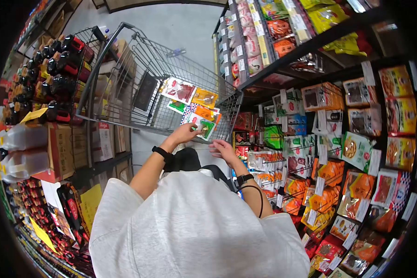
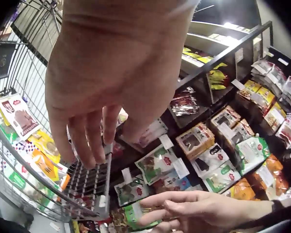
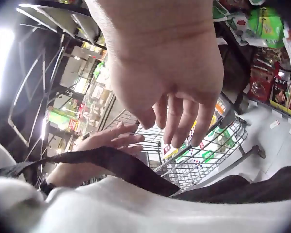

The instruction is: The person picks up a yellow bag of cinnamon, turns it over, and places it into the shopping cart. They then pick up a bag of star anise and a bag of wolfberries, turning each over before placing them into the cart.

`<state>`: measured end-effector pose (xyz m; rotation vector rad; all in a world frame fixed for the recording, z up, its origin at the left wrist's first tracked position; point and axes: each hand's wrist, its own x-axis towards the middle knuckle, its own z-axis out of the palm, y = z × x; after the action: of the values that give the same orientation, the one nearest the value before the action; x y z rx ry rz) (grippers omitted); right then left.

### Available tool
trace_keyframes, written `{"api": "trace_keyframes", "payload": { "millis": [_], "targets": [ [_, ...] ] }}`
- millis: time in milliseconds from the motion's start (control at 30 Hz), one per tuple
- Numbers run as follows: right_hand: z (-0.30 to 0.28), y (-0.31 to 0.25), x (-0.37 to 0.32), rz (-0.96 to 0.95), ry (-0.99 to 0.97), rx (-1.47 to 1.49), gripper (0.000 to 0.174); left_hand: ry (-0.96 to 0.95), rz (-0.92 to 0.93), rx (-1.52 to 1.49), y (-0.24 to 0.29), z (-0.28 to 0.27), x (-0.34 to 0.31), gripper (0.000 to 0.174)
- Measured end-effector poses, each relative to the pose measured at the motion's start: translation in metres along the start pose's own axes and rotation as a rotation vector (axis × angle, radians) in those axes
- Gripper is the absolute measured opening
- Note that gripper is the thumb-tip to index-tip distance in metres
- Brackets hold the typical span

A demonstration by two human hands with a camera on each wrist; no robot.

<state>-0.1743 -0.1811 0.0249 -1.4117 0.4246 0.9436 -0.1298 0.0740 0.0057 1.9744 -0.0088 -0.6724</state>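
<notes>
My left hand (image 1: 185, 134) hovers over the near end of a wire shopping cart (image 1: 240, 99), its fingers loosely bent with nothing between them in the left wrist view. In the head view its fingertips overlap a green-and-white food packet (image 1: 210, 128) lying in the cart. A red-and-white packet (image 1: 177, 90), a yellow packet (image 1: 205, 97) and an orange one (image 1: 202, 111) lie partly overlapped beside it. My right hand (image 1: 223, 152) is just outside the cart's near corner. Its fingers are relaxed and hold nothing, as the right wrist view (image 3: 165, 73) also shows.
Hanging food packets (image 1: 326, 134) line the rack close on the right, with price tags sticking out. An upper shelf (image 1: 273, 37) juts out beyond it. Dark bottles (image 1: 60, 62) and cartons (image 1: 60, 150) crowd the left side. Grey floor (image 1: 171, 25) stretches past the cart.
</notes>
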Motion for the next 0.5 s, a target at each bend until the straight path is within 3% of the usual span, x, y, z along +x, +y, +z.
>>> {"api": "trace_keyframes", "payload": {
  "millis": [167,233,333,433,500],
  "targets": [
    [0.010,-0.022,0.053,0.066,0.051,-0.034,0.034,-0.078,-0.057,0.119,-0.017,-0.025,0.010,0.055],
    [0.014,-0.032,0.067,0.110,0.112,-0.030,0.032,-0.085,0.006,0.221,-0.025,-0.029,0.009,0.058],
    [0.018,-0.052,0.086,0.149,0.176,0.276,0.030,-0.089,0.068,0.357,-0.056,-0.024,0.020,0.067],
    [0.013,-0.074,0.105,0.070,0.168,0.292,0.030,-0.073,0.067,0.570,-0.063,-0.021,0.017,0.075],
    [0.004,-0.079,0.131,0.031,0.171,0.283,0.030,-0.173,-0.013,0.609,-0.066,-0.018,0.022,0.078]
  ]
}}
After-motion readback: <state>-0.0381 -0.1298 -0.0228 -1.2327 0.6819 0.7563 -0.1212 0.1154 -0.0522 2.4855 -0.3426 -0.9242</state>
